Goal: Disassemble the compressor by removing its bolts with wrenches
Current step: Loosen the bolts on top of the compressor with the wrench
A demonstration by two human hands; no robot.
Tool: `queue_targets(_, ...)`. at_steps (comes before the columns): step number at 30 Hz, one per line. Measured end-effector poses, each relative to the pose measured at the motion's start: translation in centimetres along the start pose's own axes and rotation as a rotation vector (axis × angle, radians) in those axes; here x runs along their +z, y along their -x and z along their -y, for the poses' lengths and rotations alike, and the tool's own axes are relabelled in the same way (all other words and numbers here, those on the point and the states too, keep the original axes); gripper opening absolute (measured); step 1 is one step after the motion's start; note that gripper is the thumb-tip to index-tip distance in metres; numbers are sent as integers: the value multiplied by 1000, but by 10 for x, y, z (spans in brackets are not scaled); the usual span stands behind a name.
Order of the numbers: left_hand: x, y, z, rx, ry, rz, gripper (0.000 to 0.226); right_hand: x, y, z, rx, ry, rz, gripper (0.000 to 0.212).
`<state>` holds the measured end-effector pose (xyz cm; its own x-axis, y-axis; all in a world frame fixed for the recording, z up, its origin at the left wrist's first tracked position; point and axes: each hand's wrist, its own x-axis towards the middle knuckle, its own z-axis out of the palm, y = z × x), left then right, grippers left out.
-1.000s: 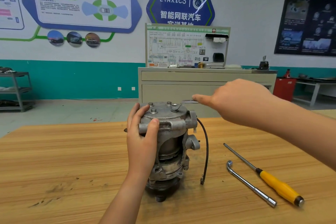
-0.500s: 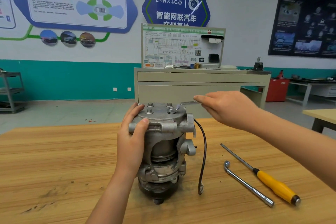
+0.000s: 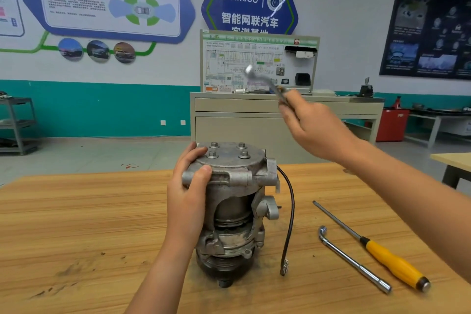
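Observation:
The grey metal compressor [image 3: 234,201] stands upright on the wooden table [image 3: 76,224]. Several bolts [image 3: 226,150] sit in its flat top cover. My left hand [image 3: 188,194] grips the compressor's upper left side, thumb on a lug. My right hand [image 3: 313,127] holds a small silver wrench [image 3: 262,79] raised in the air above and to the right of the compressor, clear of the bolts. A black wire [image 3: 289,224] hangs from the compressor's right side.
On the table to the right lie an L-shaped socket wrench [image 3: 354,260] and a yellow-handled screwdriver [image 3: 390,260]. A grey cabinet [image 3: 280,122] with a training board stands behind the table. Another table corner [image 3: 453,160] shows at the right.
My right hand has lifted the wrench off the front right bolt and raised it up and to the right. My left hand keeps its grip on the compressor.

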<state>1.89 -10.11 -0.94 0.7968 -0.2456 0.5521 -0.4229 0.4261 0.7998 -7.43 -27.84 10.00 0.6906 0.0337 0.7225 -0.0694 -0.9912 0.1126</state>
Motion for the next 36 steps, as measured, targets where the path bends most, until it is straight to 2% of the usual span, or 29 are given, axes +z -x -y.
queue_targets(3, 3, 2, 0, -7, 19, -39, 30, -28, 24, 12, -115, 363, 255, 39)
queue_targets(5, 4, 4, 1, 0, -1, -53, 29, -35, 36, 16, -93, 483, 394, 34)
queue_targets(7, 6, 6, 0, 9, -31, -66, 28, -36, 41, 19, -58, 516, 456, 27)
queue_targets(16, 8, 8, 1, 20, -73, -100, 29, -34, 30, 33, -31, 563, 516, 18)
queue_targets(20, 7, 9, -2, 3, -58, -76, 25, -30, 42, 45, 31, 645, 499, 30)
queue_targets(23, 4, 8, -3, 9, -103, -50, 19, -26, 50, 47, 31, 621, 386, 20)
queue_targets(25, 2, 8, -4, 17, -137, -39, 22, -19, 54, 34, -30, 518, 179, 7)
queue_targets(26, 2, 7, -4, 21, -144, -37, 22, -14, 54, 28, -18, 505, 154, 12)
queue_targets(28, 2, 7, -2, 29, -153, -36, 23, 3, 47, 11, 35, 516, 171, 25)
queue_targets(30, 2, 6, 0, 42, -164, -43, 24, 21, 26, -4, 9, 491, 201, 30)
queue_targets(34, 0, 2, 1, 40, -138, -50, 17, 42, -26, -8, -55, 356, 373, 27)
queue_targets(36, -1, 1, 1, 35, -112, -50, 27, 47, -35, -5, -24, 313, 339, 27)
